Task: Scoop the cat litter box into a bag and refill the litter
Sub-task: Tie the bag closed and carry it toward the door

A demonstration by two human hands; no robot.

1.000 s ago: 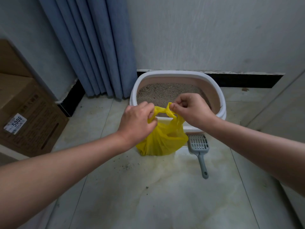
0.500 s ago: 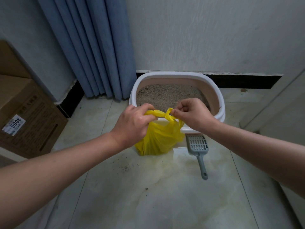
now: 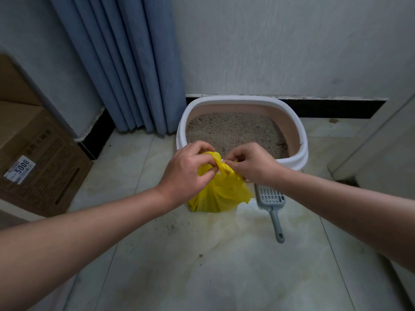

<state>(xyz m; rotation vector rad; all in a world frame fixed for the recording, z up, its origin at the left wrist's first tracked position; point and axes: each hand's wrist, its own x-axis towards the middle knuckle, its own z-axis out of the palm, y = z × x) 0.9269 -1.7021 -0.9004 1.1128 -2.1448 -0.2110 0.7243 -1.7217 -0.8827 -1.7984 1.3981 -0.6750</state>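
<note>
Both hands meet over the yellow bag (image 3: pixel 219 194), which stands on the floor against the litter box (image 3: pixel 301 153); the left hand (image 3: pixel 187 173) and right hand (image 3: pixel 252 163) each pinch a twisted handle, the knot directly between them.

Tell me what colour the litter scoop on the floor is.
Grey, slotted scoop; the head view shows it, the only one.
</note>
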